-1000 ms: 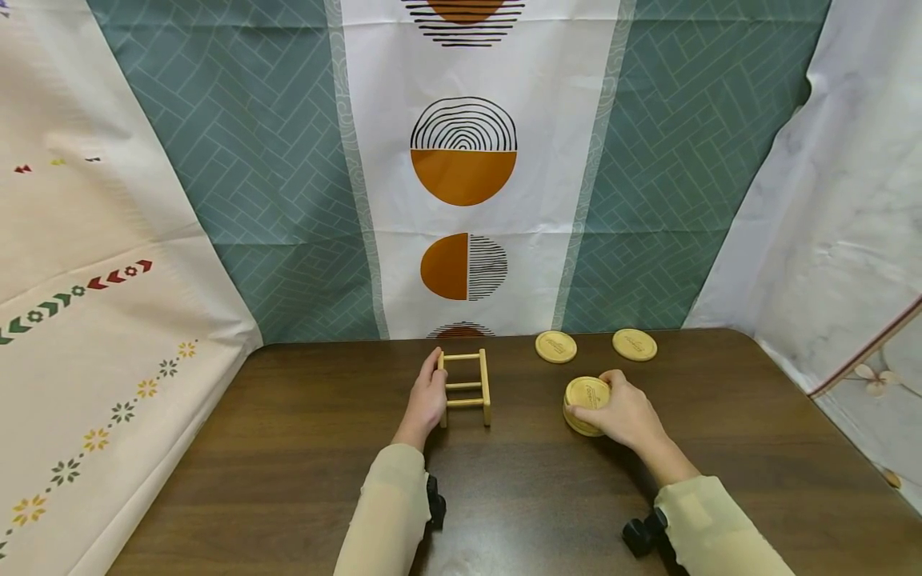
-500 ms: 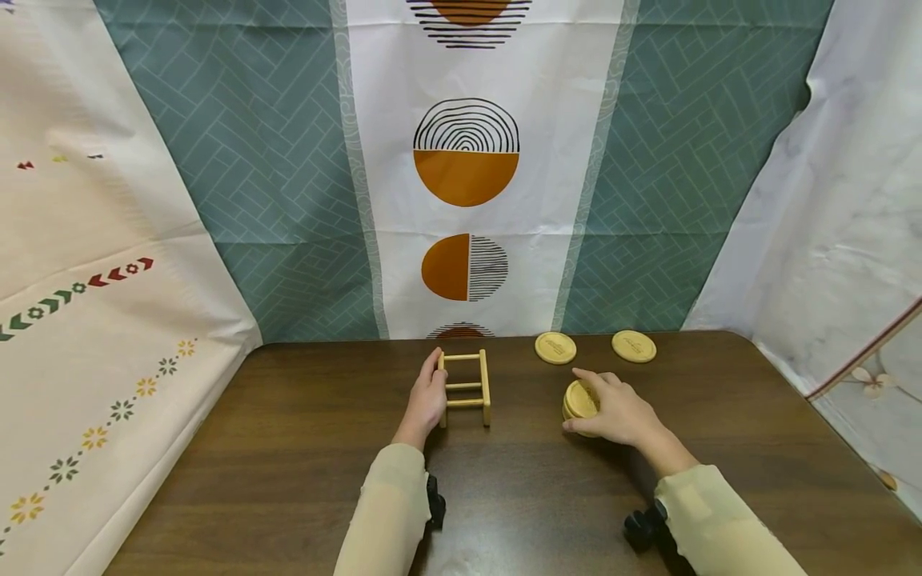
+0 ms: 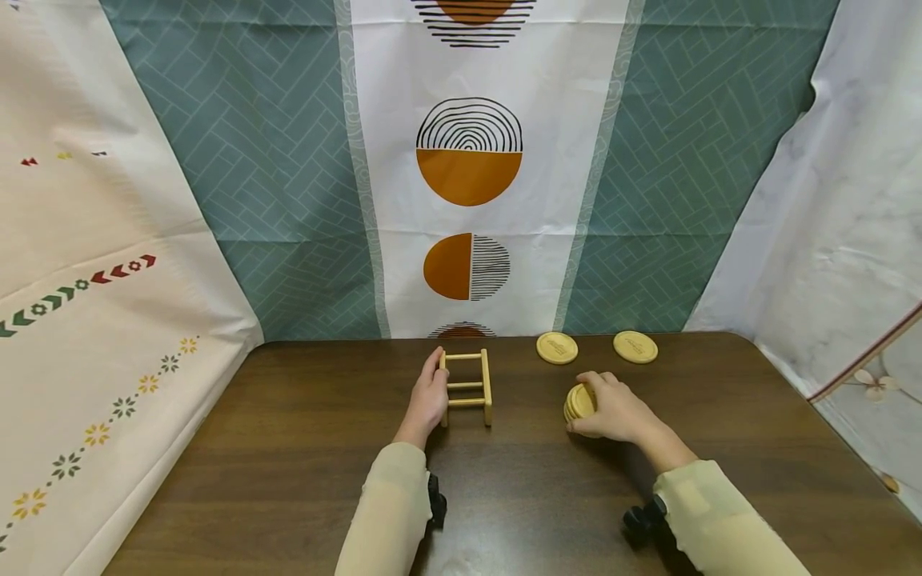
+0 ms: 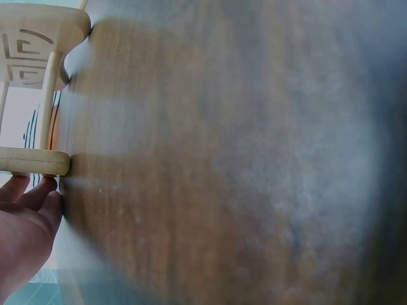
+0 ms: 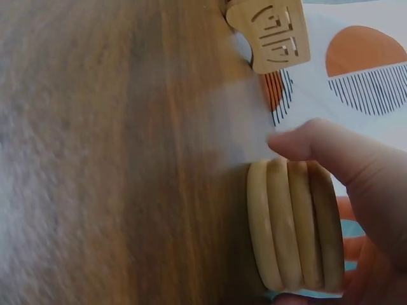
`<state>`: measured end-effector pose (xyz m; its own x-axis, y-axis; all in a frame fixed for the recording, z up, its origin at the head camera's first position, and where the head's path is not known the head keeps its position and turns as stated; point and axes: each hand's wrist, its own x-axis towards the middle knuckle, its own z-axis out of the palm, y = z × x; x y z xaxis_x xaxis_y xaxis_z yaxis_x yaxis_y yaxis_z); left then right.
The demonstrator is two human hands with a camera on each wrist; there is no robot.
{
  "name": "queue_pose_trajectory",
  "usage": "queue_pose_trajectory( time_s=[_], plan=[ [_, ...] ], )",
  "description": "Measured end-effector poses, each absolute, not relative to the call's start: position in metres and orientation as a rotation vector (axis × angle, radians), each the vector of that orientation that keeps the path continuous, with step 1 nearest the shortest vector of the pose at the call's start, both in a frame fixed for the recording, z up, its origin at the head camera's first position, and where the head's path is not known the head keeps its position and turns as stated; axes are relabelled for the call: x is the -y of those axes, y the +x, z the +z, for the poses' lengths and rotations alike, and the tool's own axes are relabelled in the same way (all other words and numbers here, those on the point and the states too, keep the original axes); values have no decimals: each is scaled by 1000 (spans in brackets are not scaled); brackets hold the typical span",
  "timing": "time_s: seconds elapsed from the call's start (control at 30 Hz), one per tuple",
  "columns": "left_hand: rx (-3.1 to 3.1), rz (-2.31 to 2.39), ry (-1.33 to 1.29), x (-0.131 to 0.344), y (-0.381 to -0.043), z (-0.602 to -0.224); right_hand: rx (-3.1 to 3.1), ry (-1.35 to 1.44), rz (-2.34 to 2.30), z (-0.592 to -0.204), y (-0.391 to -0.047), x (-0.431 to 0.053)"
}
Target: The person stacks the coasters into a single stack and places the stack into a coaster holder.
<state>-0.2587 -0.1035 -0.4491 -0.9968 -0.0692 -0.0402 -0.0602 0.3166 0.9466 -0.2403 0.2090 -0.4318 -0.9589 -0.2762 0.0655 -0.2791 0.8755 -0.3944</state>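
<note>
The stacked discs [image 5: 292, 222] and barred rack [image 3: 487, 388] are pale yellowish wood.

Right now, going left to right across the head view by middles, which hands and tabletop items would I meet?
Left hand, rack, left loose disc, stack, right loose disc. The right hand overlaps too much to place.

Arms [image 3: 389, 500] extend forward, hands [image 3: 426, 400] [image 3: 614, 406] well apart.
</note>
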Motion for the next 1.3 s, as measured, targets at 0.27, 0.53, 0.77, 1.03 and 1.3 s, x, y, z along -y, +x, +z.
queue_pose_trajectory(
  time_s=[0.27,0.53,0.77,1.03,1.3],
  plan=[
    [2536,-1843,101,105,-259,-449,3055,575,777,-431,-240,-216],
    [2546,-1849,92,106,-257,-448,3039,570,802,-432,-239,-213],
    [2548,-1849,103,106,-257,-448,3036,556,767,-432,-241,-204],
    [2546,-1849,98,104,-258,-449,3042,526,734,-434,-243,-196],
    [2531,-1850,110,103,-258,-448,3068,442,669,-433,-242,-182]
  ],
)
